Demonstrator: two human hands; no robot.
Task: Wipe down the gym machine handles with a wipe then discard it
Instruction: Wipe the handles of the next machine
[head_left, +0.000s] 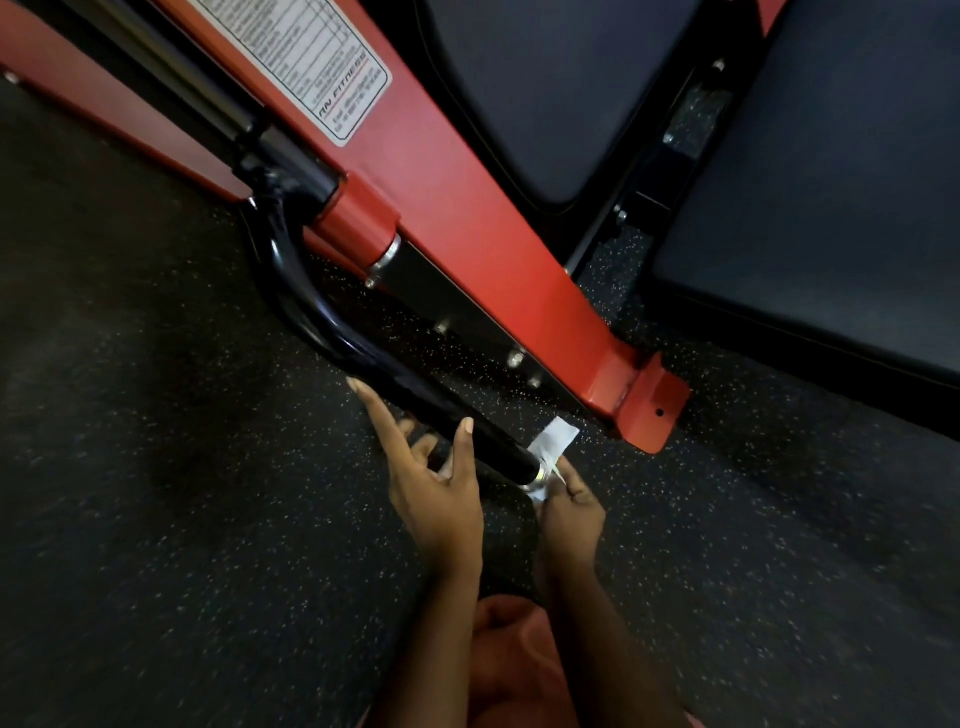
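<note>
A black curved handle bar (363, 358) runs from the red machine frame (467, 218) down toward me and ends in a metal cap. My left hand (431, 478) is loosely cupped around the bar near its end, fingers spread, thumb over the top, not gripping. My right hand (569, 512) pinches a white wipe (555, 441) that is wrapped over the bar's end cap, with one corner sticking up.
Dark padded seat cushions (810, 182) lie at the upper right. A white label (317, 62) is stuck on the red frame. The frame's red foot bracket (654, 410) rests on black speckled rubber floor (156, 467). My orange clothing (519, 670) shows at the bottom.
</note>
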